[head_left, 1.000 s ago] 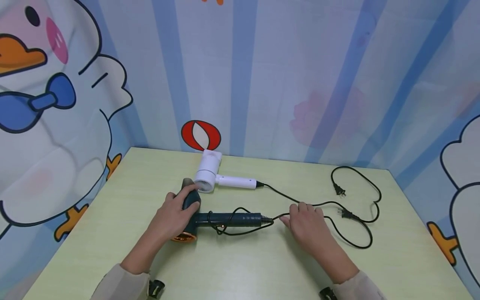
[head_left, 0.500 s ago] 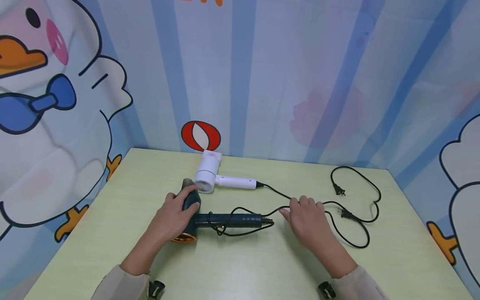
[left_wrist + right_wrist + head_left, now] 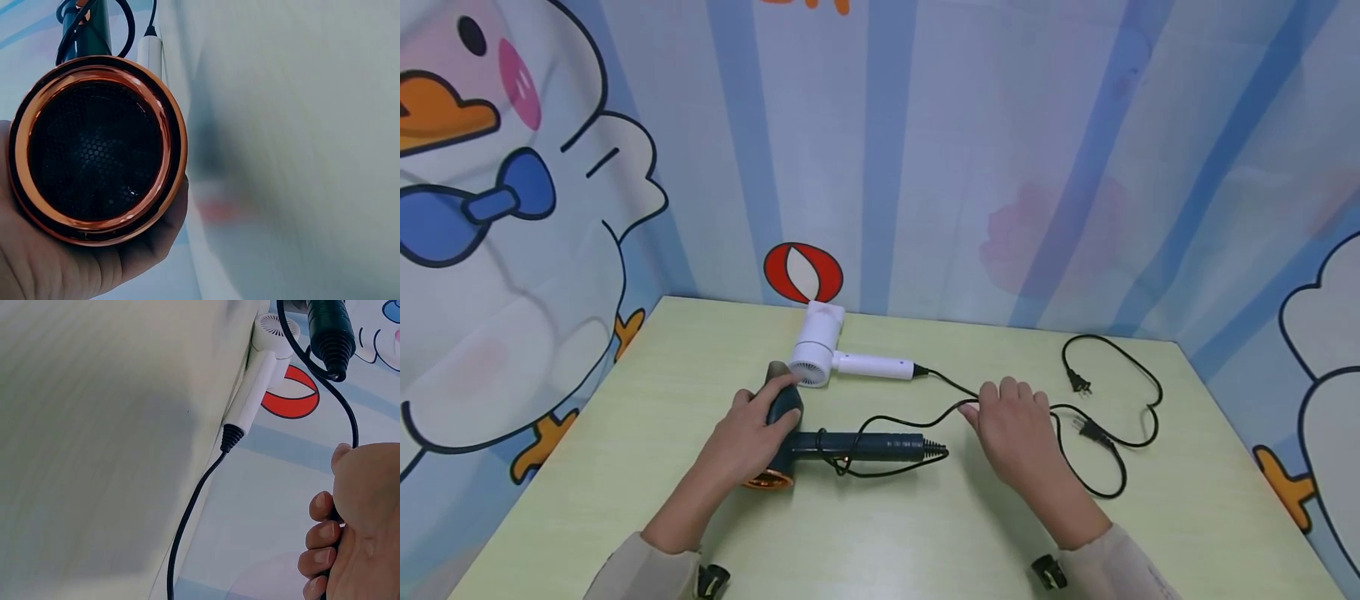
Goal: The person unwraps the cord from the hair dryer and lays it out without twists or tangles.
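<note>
A dark teal hair dryer (image 3: 865, 447) with a copper-coloured ring lies toward the front of the table, its handle pointing right. My left hand (image 3: 748, 437) grips its barrel; in the left wrist view the fingers wrap behind the copper ring (image 3: 178, 144). The dryer's black cord (image 3: 895, 419) loops around the handle and runs right to my right hand (image 3: 1015, 433). In the right wrist view the fingers (image 3: 322, 534) curl round that cord (image 3: 350, 415). Behind lies a white hair dryer (image 3: 872, 366), its cord passing close to the right hand.
Two black plugs lie on the right side of the table (image 3: 880, 550): one plug (image 3: 1078, 382) farther back, the other plug (image 3: 1093, 429) nearer. Cord loops (image 3: 1159, 392) spread around them. A printed cartoon curtain (image 3: 925, 167) stands behind the table and along both sides.
My right hand has moved slightly away from me with the cord, lifting the cord's line off the handle's end. The cord loop at right has drawn inward. The left hand keeps its grip.
</note>
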The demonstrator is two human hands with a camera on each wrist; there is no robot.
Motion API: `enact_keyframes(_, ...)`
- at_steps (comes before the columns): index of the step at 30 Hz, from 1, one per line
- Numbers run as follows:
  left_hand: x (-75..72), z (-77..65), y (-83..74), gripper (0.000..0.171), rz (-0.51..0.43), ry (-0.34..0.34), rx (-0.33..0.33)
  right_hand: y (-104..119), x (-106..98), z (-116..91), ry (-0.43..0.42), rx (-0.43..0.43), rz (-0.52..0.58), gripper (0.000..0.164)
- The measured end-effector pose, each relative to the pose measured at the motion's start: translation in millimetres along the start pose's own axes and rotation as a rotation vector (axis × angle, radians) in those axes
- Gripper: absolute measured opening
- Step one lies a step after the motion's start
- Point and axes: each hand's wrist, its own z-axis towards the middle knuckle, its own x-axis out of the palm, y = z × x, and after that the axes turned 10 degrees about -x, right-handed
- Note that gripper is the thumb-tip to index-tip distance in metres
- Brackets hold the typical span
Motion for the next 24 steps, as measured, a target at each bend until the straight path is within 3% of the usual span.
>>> enact_keyframes(24, 1.5, 1.6, -1.3, 0.052, 0.008, 0.004, -0.008, 0.2, -17.0, -1.6, -0.155, 0.004, 0.007, 0.046)
